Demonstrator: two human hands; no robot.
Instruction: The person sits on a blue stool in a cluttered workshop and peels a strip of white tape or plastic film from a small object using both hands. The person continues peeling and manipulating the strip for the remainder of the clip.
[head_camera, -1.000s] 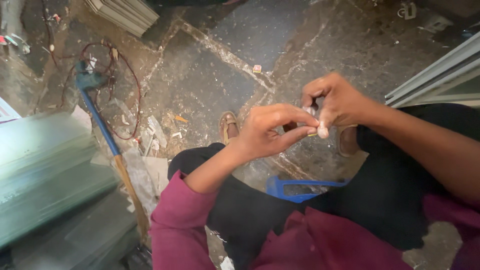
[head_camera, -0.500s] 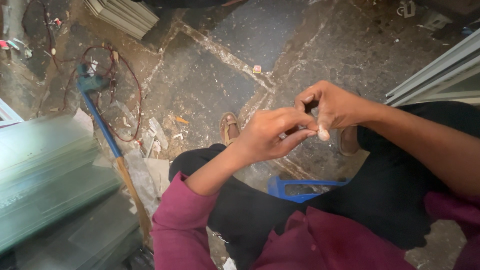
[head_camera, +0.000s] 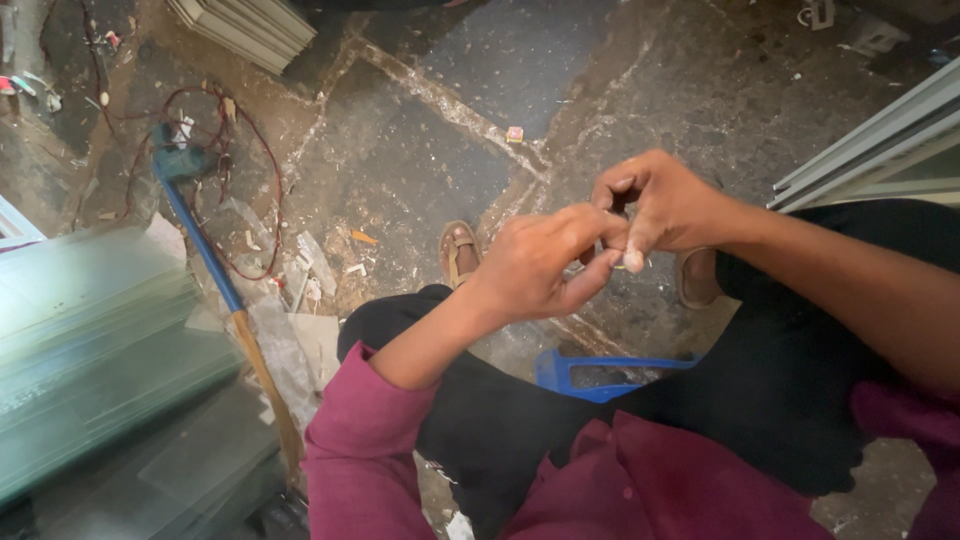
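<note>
Pinching a small pale piece (head_camera: 634, 260) between both sets of fingers, the left hand (head_camera: 540, 268) and right hand (head_camera: 668, 205) meet above the knees, seemingly working it; next needs a steady grip. Glass sheets (head_camera: 90, 330) lie left on the floor.

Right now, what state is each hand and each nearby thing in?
left hand: curled, fingertips meeting the right hand's.
right hand: curled, pinching something small and pale; what it is cannot be told.
hammer: lying on the floor.
glass sheets: stacked.
red wire: loosely looped on the floor.
</note>
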